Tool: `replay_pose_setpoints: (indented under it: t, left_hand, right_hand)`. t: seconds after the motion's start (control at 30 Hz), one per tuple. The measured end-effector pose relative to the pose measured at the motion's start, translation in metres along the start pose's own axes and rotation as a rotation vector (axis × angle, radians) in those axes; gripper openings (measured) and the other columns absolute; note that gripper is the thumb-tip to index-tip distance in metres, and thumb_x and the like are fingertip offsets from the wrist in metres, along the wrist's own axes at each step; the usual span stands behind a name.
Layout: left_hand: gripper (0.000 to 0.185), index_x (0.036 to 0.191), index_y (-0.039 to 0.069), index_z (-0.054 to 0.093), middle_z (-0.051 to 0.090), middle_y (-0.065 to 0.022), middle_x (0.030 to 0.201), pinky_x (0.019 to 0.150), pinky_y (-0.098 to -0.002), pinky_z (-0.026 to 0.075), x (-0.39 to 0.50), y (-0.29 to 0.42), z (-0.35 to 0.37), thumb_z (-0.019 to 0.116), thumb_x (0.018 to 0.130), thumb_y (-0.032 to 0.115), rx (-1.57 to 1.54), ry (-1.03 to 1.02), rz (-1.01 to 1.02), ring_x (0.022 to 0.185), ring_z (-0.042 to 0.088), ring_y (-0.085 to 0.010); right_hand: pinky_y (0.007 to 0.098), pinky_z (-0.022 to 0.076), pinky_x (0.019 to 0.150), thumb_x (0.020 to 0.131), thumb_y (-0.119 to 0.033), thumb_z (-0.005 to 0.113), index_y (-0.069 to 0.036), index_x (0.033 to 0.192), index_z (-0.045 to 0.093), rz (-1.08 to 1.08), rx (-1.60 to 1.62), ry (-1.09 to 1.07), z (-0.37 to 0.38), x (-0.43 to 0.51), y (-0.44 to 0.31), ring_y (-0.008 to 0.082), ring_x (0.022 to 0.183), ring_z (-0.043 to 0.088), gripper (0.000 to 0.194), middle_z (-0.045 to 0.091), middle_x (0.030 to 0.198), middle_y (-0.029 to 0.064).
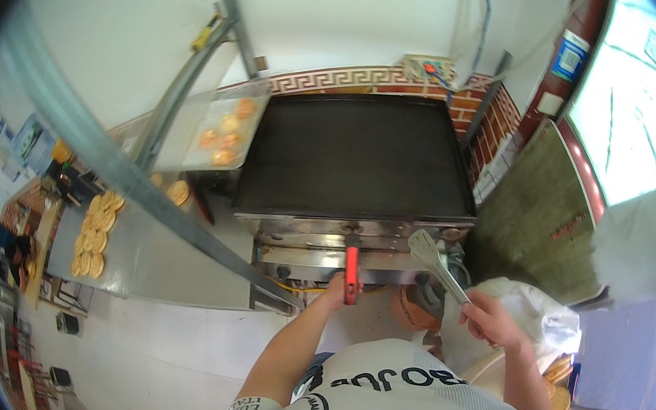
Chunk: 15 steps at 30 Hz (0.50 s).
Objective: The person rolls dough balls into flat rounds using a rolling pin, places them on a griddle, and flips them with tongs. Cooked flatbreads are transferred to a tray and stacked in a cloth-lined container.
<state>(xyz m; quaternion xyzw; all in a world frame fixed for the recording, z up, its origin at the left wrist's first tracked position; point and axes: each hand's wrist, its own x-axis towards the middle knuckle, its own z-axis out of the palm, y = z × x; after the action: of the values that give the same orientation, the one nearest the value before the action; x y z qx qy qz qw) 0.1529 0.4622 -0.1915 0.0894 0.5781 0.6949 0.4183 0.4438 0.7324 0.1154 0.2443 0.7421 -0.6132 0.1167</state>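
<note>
My left hand (338, 291) is closed around a red-handled tool (351, 274), whose dark end points at the front of the griddle; what kind of tool it is I cannot tell. In my right hand (489, 317) are slotted metal tongs (433, 259), held in front of the griddle's right corner. Beyond both hands lies a wide black flat griddle (353, 156) with a bare cooking surface. A clear tray (199, 156) at its left holds several round, pale orange pieces of food (224, 156).
Flatbreads (96, 239) lie in rows on the steel table (156, 257) at left. A metal post (115, 169) crosses the view before it. A dark board (533, 229) leans at right, above a white bag (506, 306). A person (21, 255) is at far left.
</note>
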Motion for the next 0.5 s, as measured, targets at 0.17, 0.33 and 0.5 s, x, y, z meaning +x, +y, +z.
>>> replay_pose_setpoints:
  t: [0.17,0.33,0.5]
  left_hand:
    - [0.047,0.106,0.007,0.069,0.073,-0.0050,0.090,0.078,-0.0364,0.055,-0.024,0.019,-0.037,0.059,0.111,0.053,0.698,-0.099,-0.060,0.081,0.067,-0.0166]
    - [0.044,0.116,0.010,0.074,0.076,-0.0033,0.103,0.083,-0.0282,0.052,-0.158,-0.031,-0.155,0.059,0.112,0.051,0.231,-0.213,-0.212,0.099,0.071,-0.0122]
    - [0.030,0.129,0.007,0.074,0.075,-0.0075,0.122,0.103,-0.0376,0.057,-0.375,-0.153,-0.311,0.064,0.106,0.024,0.471,0.571,-0.313,0.112,0.072,-0.0205]
  right_hand:
    - [0.0330,0.0493,0.052,0.106,-0.032,0.067,0.003,0.139,0.066,-0.016,-0.538,-0.104,0.039,0.038,-0.080,0.0146,0.060,0.065,0.048,0.070,0.077,0.0097]
    - [0.0463,0.0601,0.063,0.104,-0.035,0.066,0.003,0.101,0.078,-0.312,-1.336,-0.177,0.119,0.121,-0.135,0.0306,0.062,0.074,0.040,0.075,0.074,0.0188]
    - [0.0484,0.0645,0.071,0.102,-0.035,0.064,0.004,0.097,0.078,0.279,-1.434,-0.282,0.197,0.212,-0.167,0.0311,0.063,0.078,0.042,0.078,0.077,0.0180]
